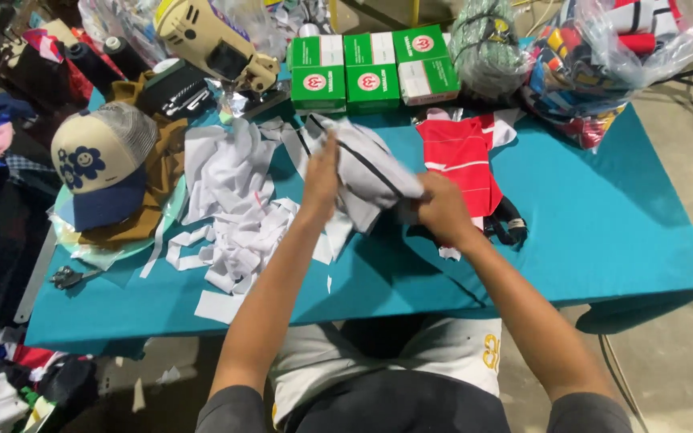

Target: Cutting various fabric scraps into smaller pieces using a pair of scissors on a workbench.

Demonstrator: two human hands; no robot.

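The counter point(603, 208) wears a smooth, matt teal cloth. The piece held by the left hand point(322, 178) and right hand point(441, 210) is soft white fabric point(366, 172) with a dark trim. Beside it lie matt white cloth scraps point(234, 232) and red knit fabric point(460, 156). The cap point(102, 160) has mesh backing; the boxes point(370, 68) are glossy green cardboard; the bags point(643, 40) are shiny clear plastic.

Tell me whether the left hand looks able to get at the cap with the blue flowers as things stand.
Probably not right away: the left hand grips the white fabric piece together with the right hand. The cap sits uncovered further left on the teal table; only white scraps lie between.
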